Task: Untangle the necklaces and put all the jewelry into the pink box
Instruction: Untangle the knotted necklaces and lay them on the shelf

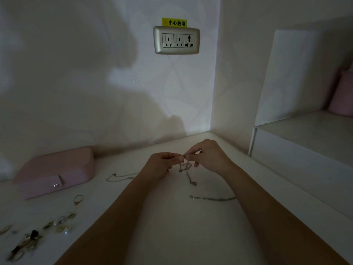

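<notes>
Necklaces (185, 166) hang tangled just below my fingertips (178, 159): I see my left hand (161, 164) and right hand (211, 155) both pinching them, thumbs pressed to forefingers; pink box (55, 172) sits closed, well left.

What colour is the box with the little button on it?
Pale pink, seen in the head view: the box sits closed at the left.

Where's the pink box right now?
In the head view, the pink box sits shut at the left of the white table, against the wall, just behind the ring and left of the left hand.
</notes>
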Demonstrator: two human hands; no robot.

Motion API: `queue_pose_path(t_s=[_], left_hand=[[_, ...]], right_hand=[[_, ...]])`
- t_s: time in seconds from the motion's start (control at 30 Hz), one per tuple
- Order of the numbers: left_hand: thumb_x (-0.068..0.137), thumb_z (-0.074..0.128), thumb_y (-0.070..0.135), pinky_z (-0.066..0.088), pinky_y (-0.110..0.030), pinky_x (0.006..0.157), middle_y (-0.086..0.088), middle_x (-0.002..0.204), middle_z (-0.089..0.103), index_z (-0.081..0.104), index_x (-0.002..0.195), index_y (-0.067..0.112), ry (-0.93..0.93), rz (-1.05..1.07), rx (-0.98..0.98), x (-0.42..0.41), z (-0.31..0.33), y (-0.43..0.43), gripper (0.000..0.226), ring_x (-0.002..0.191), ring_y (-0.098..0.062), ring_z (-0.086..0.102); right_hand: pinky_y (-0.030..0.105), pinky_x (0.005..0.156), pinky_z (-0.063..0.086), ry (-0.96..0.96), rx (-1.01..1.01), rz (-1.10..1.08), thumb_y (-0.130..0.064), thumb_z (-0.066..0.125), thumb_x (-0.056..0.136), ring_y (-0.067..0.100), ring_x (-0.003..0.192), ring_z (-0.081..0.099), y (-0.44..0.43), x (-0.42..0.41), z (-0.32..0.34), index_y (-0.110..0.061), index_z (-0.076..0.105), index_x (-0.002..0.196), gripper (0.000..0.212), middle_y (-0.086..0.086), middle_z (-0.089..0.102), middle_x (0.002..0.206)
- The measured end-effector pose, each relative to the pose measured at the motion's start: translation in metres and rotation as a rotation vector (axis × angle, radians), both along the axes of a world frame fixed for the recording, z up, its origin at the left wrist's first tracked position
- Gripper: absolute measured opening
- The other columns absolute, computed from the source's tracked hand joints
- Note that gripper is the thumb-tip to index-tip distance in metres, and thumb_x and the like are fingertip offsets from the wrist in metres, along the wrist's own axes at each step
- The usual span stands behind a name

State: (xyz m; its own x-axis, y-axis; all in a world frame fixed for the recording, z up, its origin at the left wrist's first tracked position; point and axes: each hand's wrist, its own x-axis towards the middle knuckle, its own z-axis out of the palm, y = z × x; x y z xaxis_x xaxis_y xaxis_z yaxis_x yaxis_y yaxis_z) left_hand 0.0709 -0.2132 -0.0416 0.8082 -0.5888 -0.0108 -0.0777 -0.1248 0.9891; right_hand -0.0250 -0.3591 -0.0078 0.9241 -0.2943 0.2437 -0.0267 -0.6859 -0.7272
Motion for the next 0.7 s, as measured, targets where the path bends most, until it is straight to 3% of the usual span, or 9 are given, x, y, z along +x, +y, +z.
queue_pose_path(t_s=[0.07, 0.13, 0.23, 0.43, 0.53, 0.6, 0.7], left_hand=[[0.082, 0.071, 0.027, 0.025, -0.017, 0.038, 0.012, 0.049, 0.051, 0.072, 0.088, 0.010, 0.032, -0.045, -0.013, -0.002, 0.002, 0.002, 0.018, 0.038, -0.004, 0.029], [0.087, 0.066, 0.025, 0.024, -0.015, 0.038, 0.009, 0.066, 0.066, 0.070, 0.092, 0.005, 0.093, -0.090, -0.046, -0.002, 0.005, 0.003, 0.020, 0.041, -0.002, 0.028], [0.090, 0.062, 0.023, 0.022, -0.013, 0.037, 0.001, 0.086, 0.071, 0.068, 0.094, 0.006, 0.161, -0.123, -0.085, 0.000, 0.005, 0.003, 0.019, 0.044, -0.003, 0.025], [0.093, 0.058, 0.020, 0.021, -0.014, 0.036, 0.008, 0.072, 0.065, 0.066, 0.086, 0.009, 0.174, -0.108, -0.104, 0.000, 0.004, 0.002, 0.016, 0.045, -0.003, 0.026], [0.092, 0.059, 0.019, 0.020, -0.014, 0.037, 0.002, 0.080, 0.058, 0.067, 0.078, 0.012, 0.258, -0.077, -0.181, 0.003, 0.003, 0.002, 0.017, 0.048, -0.004, 0.025], [0.093, 0.056, 0.015, 0.021, -0.012, 0.036, 0.004, 0.074, 0.063, 0.062, 0.081, 0.009, 0.347, -0.037, -0.279, 0.005, 0.004, 0.004, 0.015, 0.047, -0.003, 0.028], [0.094, 0.054, 0.015, 0.021, -0.011, 0.035, 0.006, 0.069, 0.065, 0.059, 0.083, 0.007, 0.413, -0.035, -0.357, 0.007, 0.006, 0.007, 0.015, 0.044, -0.002, 0.030]], right_hand=[[0.005, 0.046, 0.035, -0.046, 0.077, -0.032, -0.011, 0.075, 0.080, 0.001, 0.050, 0.061, 0.000, 0.001, 0.000, -0.016, 0.078, 0.080, 0.006, -0.008, 0.071, 0.070], [0.007, 0.046, 0.036, -0.071, 0.196, -0.053, -0.007, 0.075, 0.078, 0.004, 0.050, 0.061, 0.001, 0.001, 0.001, -0.012, 0.077, 0.080, 0.006, -0.005, 0.070, 0.066], [0.016, 0.047, 0.038, -0.059, 0.413, -0.067, -0.004, 0.071, 0.078, 0.012, 0.051, 0.060, 0.004, 0.001, 0.004, -0.007, 0.075, 0.078, 0.005, 0.001, 0.069, 0.066], [0.022, 0.053, 0.040, 0.129, 0.644, 0.019, -0.009, 0.058, 0.086, 0.013, 0.055, 0.053, 0.005, 0.007, -0.002, -0.001, 0.066, 0.089, 0.012, 0.008, 0.064, 0.090], [0.022, 0.052, 0.038, 0.201, 0.690, 0.150, -0.009, 0.053, 0.089, 0.013, 0.053, 0.049, 0.003, 0.005, -0.002, -0.002, 0.064, 0.081, 0.015, 0.006, 0.062, 0.079], [0.022, 0.054, 0.037, 0.283, 0.615, 0.186, -0.009, 0.051, 0.088, 0.014, 0.051, 0.045, 0.002, 0.002, 0.001, -0.007, 0.057, 0.068, 0.021, 0.007, 0.058, 0.070], [0.022, 0.053, 0.033, 0.315, 0.221, 0.025, -0.017, 0.054, 0.087, 0.010, 0.043, 0.038, -0.002, -0.004, 0.006, -0.012, 0.049, 0.053, 0.035, 0.002, 0.051, 0.054]])
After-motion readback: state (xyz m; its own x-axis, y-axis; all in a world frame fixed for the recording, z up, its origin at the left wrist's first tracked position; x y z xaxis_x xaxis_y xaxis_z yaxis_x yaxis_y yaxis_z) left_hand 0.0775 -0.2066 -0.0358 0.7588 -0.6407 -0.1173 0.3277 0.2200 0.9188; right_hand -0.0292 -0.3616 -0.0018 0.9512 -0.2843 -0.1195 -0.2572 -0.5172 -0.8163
